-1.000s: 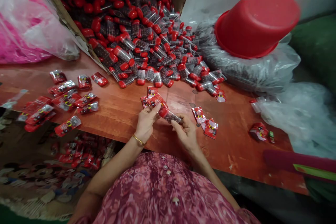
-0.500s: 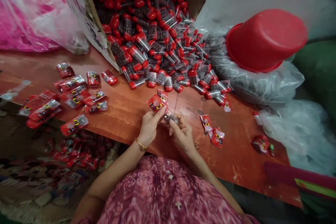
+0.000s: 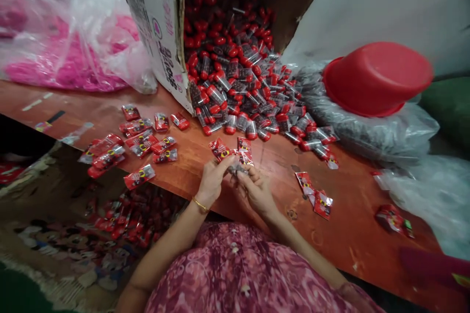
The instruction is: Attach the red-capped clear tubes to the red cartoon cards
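Note:
My left hand (image 3: 211,183) and my right hand (image 3: 259,191) meet over the table's front part, fingers closed on a small clear item with dark contents (image 3: 237,169). A red printed packet (image 3: 219,148) shows just beyond my left fingers; whether they grip it too is unclear. Another red packet (image 3: 245,150) lies beyond my right fingers. Farther back, a heap of red-capped clear tubes (image 3: 235,78) spills out of a cardboard box (image 3: 154,24). Filled red packets (image 3: 141,143) lie on the table to the left, and flat red packets (image 3: 314,195) lie to the right.
A red tub (image 3: 382,78) sits upside down on a plastic bag of dark items (image 3: 370,129). Pink items fill a bag (image 3: 69,54) at the left. Below the table's front edge is a container of red packets (image 3: 135,215). A red packet (image 3: 391,218) lies far right.
The view has shifted, so most things sit farther right and lower. The two red packets beyond my fingers have come apart, and my hands are closer together around the small clear item.

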Demonstrator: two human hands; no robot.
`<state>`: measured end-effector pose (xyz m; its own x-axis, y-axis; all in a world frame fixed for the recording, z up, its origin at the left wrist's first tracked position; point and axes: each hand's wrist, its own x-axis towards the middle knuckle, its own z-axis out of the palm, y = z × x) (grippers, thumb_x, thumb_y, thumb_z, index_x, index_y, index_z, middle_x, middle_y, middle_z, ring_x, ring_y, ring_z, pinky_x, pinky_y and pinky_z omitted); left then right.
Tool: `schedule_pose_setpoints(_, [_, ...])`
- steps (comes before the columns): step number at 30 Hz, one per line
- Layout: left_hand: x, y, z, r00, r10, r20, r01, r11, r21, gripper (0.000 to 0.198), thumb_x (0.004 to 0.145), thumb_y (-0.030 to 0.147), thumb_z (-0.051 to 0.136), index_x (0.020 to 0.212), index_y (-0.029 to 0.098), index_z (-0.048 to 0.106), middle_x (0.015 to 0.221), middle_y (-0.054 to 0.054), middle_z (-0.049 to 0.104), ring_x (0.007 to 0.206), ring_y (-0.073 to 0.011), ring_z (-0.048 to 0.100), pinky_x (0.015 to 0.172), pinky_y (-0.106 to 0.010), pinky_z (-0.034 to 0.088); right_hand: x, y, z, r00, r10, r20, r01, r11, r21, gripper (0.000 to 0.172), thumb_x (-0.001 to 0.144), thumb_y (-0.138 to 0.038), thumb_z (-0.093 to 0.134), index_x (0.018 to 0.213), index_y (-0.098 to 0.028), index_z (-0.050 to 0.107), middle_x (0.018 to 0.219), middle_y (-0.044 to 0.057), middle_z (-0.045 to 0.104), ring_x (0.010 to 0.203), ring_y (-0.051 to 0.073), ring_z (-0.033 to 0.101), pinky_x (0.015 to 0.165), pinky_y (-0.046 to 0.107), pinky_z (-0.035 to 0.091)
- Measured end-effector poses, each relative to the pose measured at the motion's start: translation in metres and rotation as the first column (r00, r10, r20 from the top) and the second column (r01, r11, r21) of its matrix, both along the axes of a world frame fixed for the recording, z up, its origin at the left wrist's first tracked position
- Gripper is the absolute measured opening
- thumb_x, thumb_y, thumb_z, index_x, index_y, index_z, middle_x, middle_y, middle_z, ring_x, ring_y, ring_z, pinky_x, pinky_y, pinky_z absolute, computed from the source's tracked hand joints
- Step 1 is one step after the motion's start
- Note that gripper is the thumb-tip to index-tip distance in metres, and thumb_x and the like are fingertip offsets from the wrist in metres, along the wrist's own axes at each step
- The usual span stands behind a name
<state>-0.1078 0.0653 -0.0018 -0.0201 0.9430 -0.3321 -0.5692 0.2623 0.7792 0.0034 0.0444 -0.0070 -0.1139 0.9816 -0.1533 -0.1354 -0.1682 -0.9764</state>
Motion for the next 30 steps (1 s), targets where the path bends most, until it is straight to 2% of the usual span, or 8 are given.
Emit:
schedule_pose_setpoints(5, [0.001, -0.011, -0.003, 0.979, -0.005, -0.204, 0.023, 0.996, 0.087, 0.025, 0.066, 0.037, 0.070, 0.063, 0.012, 0.068, 0.056, 0.000, 0.061, 0.054, -0.0104, 0.052, 0.055, -0.022, 0.040, -0.005, -0.010, -0.002, 0.997, -0.053, -0.056, 0.054, 0.998, 0.014, 0.034, 0.071, -0.050, 0.065, 0.078, -0.018, 0.054, 0.054, -0.005, 0.057, 0.032, 0.003, 0.034, 0.034, 0.018, 0.024])
schedule_pose_setpoints(9, [0.025, -0.016, 0.000, 0.994, -0.043, -0.099, 0.056, 0.989, 0.133, 0.031, 0.068, 0.041, 0.069, 0.059, 0.012, 0.064, 0.051, 0.002, 0.056, 0.047, -0.0081, 0.047, 0.048, -0.021, 0.036, 0.011, -0.016, 0.005, 0.986, -0.164, 0.019, 0.161, 0.981, 0.106, 0.034, 0.071, -0.050, 0.066, 0.078, -0.018, 0.056, 0.053, -0.005, 0.055, 0.036, 0.004, 0.038, 0.036, 0.018, 0.028])
schedule_pose_setpoints(13, [0.053, -0.011, 0.009, 0.994, -0.056, 0.093, 0.043, 0.990, 0.133, 0.037, 0.067, 0.049, 0.068, 0.066, 0.012, 0.065, 0.055, 0.000, 0.059, 0.045, -0.0073, 0.046, 0.046, -0.021, 0.035, 0.039, -0.015, 0.009, 0.990, -0.112, -0.088, 0.116, 0.992, 0.051, 0.036, 0.068, -0.050, 0.068, 0.078, -0.017, 0.058, 0.055, -0.004, 0.059, 0.035, 0.004, 0.039, 0.035, 0.018, 0.025])
schedule_pose_setpoints(16, [0.070, -0.011, 0.014, 0.995, -0.071, 0.076, 0.063, 0.992, 0.110, 0.042, 0.063, 0.049, 0.072, 0.083, 0.012, 0.069, 0.068, -0.004, 0.067, 0.048, -0.0073, 0.049, 0.048, -0.021, 0.038, 0.054, -0.016, 0.007, 0.960, -0.102, -0.261, 0.097, 0.995, -0.032, 0.034, 0.066, -0.048, 0.070, 0.076, -0.018, 0.058, 0.057, -0.004, 0.059, 0.033, 0.002, 0.034, 0.033, 0.017, 0.020])
schedule_pose_setpoints(19, [0.087, -0.016, 0.015, 0.989, -0.149, 0.007, 0.147, 0.985, 0.094, 0.046, 0.060, 0.049, 0.074, 0.088, 0.013, 0.069, 0.063, -0.002, 0.068, 0.040, -0.0046, 0.040, 0.040, -0.020, 0.031, 0.065, -0.021, 0.003, 0.932, -0.097, -0.350, 0.088, 0.995, -0.043, 0.031, 0.068, -0.047, 0.067, 0.072, -0.018, 0.057, 0.057, -0.005, 0.056, 0.033, 0.001, 0.028, 0.033, 0.018, 0.019])
schedule_pose_setpoints(24, [0.114, -0.021, 0.021, 0.986, -0.163, -0.030, 0.166, 0.981, 0.098, 0.037, 0.057, 0.042, 0.077, 0.079, 0.013, 0.068, 0.068, -0.004, 0.070, 0.052, -0.0075, 0.053, 0.047, -0.019, 0.036, 0.088, -0.030, 0.000, 0.957, -0.245, -0.157, 0.270, 0.948, 0.166, 0.023, 0.078, -0.039, 0.060, 0.090, -0.020, 0.060, 0.069, -0.002, 0.059, 0.048, 0.007, 0.045, 0.044, 0.020, 0.036])
schedule_pose_setpoints(27, [0.128, -0.020, 0.025, 0.988, -0.153, -0.033, 0.155, 0.985, 0.069, 0.033, 0.057, 0.038, 0.078, 0.078, 0.014, 0.068, 0.073, -0.004, 0.071, 0.062, -0.0114, 0.060, 0.055, -0.020, 0.041, 0.103, -0.032, -0.002, 0.965, -0.258, -0.057, 0.263, 0.925, 0.275, 0.018, 0.081, -0.034, 0.058, 0.092, -0.020, 0.061, 0.077, 0.000, 0.063, 0.065, 0.011, 0.055, 0.060, 0.023, 0.046])
schedule_pose_setpoints(30, [0.138, -0.021, 0.026, 0.983, -0.147, -0.106, 0.156, 0.984, 0.081, 0.028, 0.060, 0.034, 0.076, 0.078, 0.014, 0.069, 0.075, -0.003, 0.071, 0.065, -0.0119, 0.061, 0.058, -0.021, 0.042, 0.113, -0.033, -0.005, 0.966, -0.252, -0.052, 0.256, 0.921, 0.294, 0.016, 0.082, -0.031, 0.057, 0.092, -0.020, 0.062, 0.077, 0.000, 0.064, 0.067, 0.012, 0.058, 0.064, 0.024, 0.048])
